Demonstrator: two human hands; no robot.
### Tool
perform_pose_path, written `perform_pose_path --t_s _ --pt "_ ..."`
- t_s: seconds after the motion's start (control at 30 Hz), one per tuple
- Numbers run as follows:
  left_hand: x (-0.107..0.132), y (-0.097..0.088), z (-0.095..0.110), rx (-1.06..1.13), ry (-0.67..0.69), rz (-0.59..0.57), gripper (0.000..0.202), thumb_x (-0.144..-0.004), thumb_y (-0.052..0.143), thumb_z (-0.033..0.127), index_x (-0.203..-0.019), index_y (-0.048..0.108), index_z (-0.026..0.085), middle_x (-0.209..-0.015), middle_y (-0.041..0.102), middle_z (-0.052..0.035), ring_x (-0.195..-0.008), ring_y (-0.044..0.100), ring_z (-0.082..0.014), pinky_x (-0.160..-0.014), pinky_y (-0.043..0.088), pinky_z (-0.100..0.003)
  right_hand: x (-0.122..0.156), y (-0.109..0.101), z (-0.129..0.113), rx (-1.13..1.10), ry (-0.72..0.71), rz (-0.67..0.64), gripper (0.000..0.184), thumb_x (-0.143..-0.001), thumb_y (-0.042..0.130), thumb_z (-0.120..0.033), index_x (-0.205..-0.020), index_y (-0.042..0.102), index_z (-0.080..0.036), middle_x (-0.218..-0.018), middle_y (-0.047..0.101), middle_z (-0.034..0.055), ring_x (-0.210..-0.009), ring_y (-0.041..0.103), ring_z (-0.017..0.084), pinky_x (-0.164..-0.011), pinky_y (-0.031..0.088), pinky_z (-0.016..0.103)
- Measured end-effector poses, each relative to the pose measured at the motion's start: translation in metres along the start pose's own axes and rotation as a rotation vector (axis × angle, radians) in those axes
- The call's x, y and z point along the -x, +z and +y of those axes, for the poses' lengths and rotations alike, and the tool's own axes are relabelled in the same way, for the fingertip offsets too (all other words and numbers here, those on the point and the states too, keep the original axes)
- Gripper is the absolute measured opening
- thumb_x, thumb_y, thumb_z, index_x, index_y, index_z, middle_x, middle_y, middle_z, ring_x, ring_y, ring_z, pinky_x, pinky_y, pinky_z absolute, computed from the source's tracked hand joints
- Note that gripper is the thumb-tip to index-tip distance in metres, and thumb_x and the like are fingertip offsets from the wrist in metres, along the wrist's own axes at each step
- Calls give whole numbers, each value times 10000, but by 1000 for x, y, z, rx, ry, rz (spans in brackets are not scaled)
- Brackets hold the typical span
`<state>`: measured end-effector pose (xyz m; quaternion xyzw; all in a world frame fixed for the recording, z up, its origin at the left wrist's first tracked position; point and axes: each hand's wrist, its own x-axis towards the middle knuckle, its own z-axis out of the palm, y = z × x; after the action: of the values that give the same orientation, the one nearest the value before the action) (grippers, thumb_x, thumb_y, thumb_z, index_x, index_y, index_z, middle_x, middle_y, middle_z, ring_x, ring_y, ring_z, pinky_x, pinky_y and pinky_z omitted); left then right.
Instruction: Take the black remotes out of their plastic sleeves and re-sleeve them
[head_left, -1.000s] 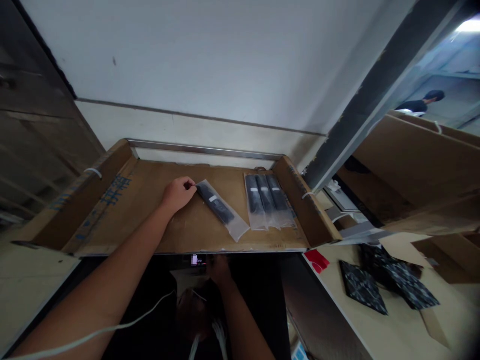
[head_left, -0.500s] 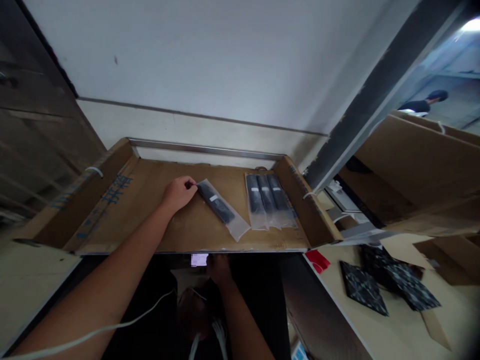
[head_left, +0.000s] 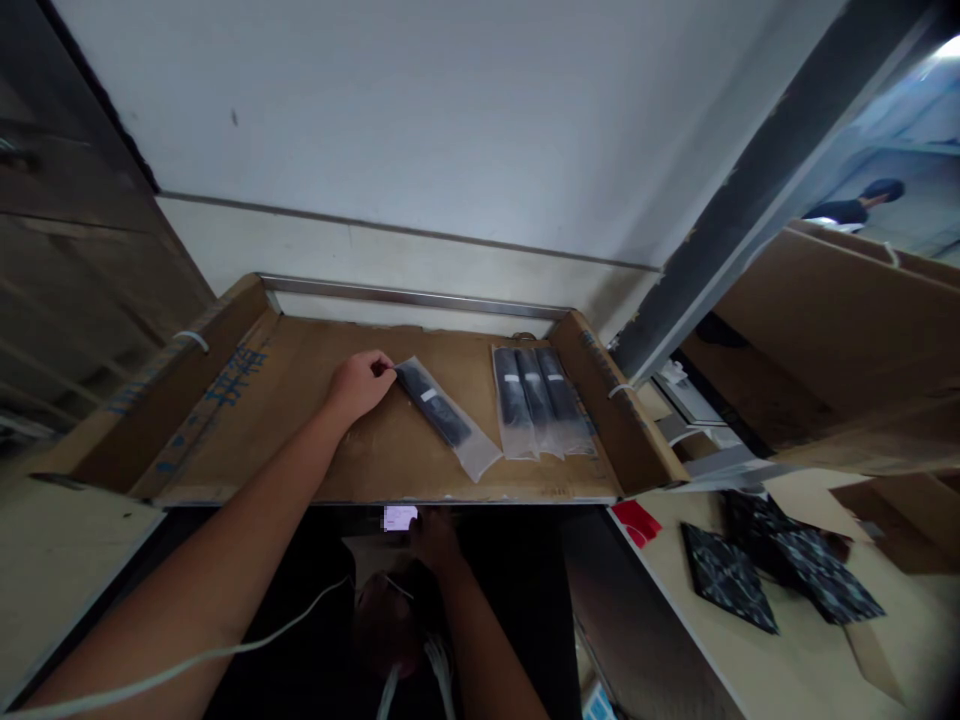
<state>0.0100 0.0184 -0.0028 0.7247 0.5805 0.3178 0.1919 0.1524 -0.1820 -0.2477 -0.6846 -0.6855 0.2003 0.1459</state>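
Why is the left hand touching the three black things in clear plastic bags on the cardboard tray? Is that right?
Not quite. The head view shows the left hand touching the single black item in its clear plastic bag. The three black items in clear bags lie apart, further right on the brown cardboard tray.

a plain packing workshop, shown by the cardboard tray (head_left: 465, 345), plastic-bagged black goods (head_left: 534, 400) and cardboard cartons (head_left: 840, 340).
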Motion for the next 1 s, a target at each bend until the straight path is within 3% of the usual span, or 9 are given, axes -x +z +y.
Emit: perform_pose_path --t_s 0.2,0.33,0.5,0.7,1.0 --pt "1 0 1 -6 -14 -1 124 -774 596 263 -817 705 224 -852 722 -24 -758 614 -170 -700 445 -284 -4 -3 1 11 61 17 267 -866 524 -162 -1053 714 -166 -1026 730 120 -1071 629 274 -1043 390 425" --pt "2 -2 3 -5 -9 -7 127 -774 593 272 -809 705 224 -826 720 -20 -728 606 -166 -655 425 -280 -3 -7 -2 14 51 21 280 -887 509 -176 -1080 711 -170 -1061 728 113 -1080 630 256 -1031 395 383" --pt "2 -3 4 -15 -13 -5 128 -773 592 265 -811 708 225 -846 728 -20 -748 612 -168 -666 428 -278 0 -9 -5 50 12 -63 310 -903 489 -194 -1120 709 -164 -1022 740 120 -1015 660 260 -1007 398 394" --pt "1 -1 3 -14 -18 -5 122 -767 599 257 -805 712 226 -812 719 -18 -724 608 -167 -665 435 -282 0 -9 -5 13 23 -9 297 -865 519 -169 -1086 717 -174 -1017 743 119 -996 673 271 -975 418 383" --pt "0 0 1 -2 2 0 121 -771 594 264 -806 703 224 -830 720 -21 -739 614 -167 -663 427 -281 0 -7 -7 45 35 -42 331 -892 523 -221 -1172 696 -186 -1062 741 106 -1004 676 250 -969 445 358"
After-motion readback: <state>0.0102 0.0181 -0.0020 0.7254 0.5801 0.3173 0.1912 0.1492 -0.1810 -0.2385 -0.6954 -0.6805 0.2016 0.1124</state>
